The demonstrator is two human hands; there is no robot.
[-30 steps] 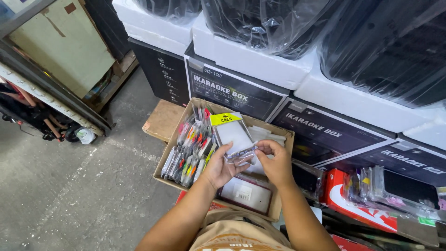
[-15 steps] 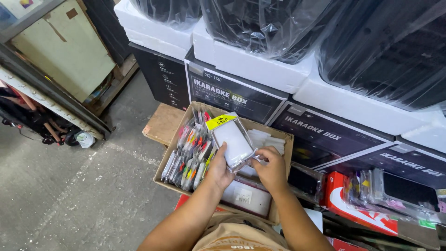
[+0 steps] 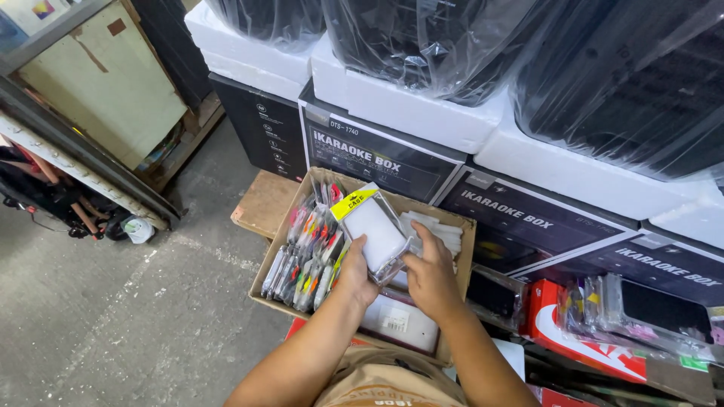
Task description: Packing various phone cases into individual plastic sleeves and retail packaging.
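I have a clear plastic packet with a white insert and a yellow tag up in both hands, just above the open cardboard box. My left hand has its fingers curled shut on the packet's lower left edge, thumb up along the side. My right hand meets it from about four o'clock, with the fingers only partly closed: they pinch the lower right corner, and one lies up along the edge.

At nine o'clock from the packet, inside the box, stands a tight row of colourful packets. Behind it at two o'clock lies a loose pile of white packets, and at six o'clock a flat white packet leans on the near wall. Dark printed cartons are stacked behind the box, and the concrete floor lies off at eight o'clock.

As I judge it, the plastic is slick and my right-hand grip is thin, so the packet could twist and slide out. It would likely drop onto the upright row and knock those packets askew, or over the box's edge to the floor.
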